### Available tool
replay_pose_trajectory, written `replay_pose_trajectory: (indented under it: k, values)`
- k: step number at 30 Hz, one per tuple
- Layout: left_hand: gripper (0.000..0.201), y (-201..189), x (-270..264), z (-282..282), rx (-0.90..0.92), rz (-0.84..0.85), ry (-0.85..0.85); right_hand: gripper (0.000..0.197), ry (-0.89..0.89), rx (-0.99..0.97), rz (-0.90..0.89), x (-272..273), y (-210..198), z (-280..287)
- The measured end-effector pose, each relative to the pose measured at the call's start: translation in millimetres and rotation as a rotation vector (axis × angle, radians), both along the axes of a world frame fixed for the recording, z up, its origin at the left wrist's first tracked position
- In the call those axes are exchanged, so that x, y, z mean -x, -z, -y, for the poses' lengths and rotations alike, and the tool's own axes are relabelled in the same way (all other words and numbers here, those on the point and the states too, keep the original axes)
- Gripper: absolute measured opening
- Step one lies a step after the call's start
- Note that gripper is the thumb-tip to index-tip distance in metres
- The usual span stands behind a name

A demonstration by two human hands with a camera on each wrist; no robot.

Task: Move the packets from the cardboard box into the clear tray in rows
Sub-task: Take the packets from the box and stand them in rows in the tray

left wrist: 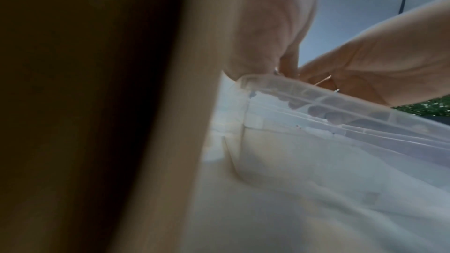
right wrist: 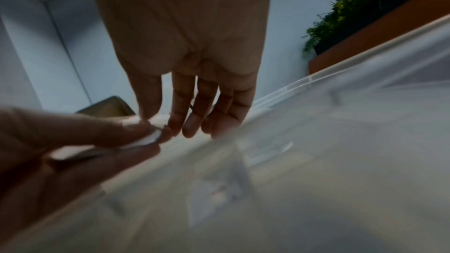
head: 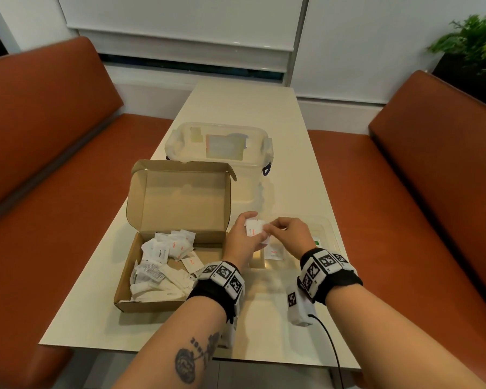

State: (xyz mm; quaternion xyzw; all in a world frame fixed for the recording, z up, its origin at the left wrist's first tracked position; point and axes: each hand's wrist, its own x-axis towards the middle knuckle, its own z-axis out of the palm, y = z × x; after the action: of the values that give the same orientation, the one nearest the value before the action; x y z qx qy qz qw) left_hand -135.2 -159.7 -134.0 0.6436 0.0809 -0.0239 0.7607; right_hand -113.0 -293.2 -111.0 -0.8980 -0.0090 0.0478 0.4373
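An open cardboard box on the left holds several white packets. The clear tray lies to its right, and one packet rests flat inside it. Over the tray's left end, my left hand grips a small stack of packets. My right hand meets it from the right and pinches the edge of the top packet. In the right wrist view my right fingers touch the white stack. In the left wrist view, the tray rim lies below both hands.
A clear lidded tub stands behind the box, whose raised lid leans back toward it. A white marker block with a black cable lies near the front edge of the table. Orange benches flank both sides.
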Motion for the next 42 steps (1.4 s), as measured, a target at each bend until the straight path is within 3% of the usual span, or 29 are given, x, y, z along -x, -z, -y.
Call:
replay_pose_trajectory:
  k: [7,11,17,26,42]
  values:
    - [0.031,-4,-1,-1,0.092,-0.060,-0.004,0.002,0.081,-0.104,0.023,-4,-7,1]
    - [0.033,0,-4,0,0.132,-0.066,-0.050,0.007,0.074,0.040,0.042,-5,-11,10]
    - [0.038,3,-5,2,0.144,-0.059,-0.099,0.012,-0.150,0.346,-0.082,0,-7,15]
    - [0.039,4,-5,1,0.123,-0.057,-0.074,0.014,-0.330,0.570,-0.006,2,-3,10]
    - [0.036,4,-3,1,0.112,-0.045,-0.053,0.018,-0.245,0.611,0.054,6,16,11]
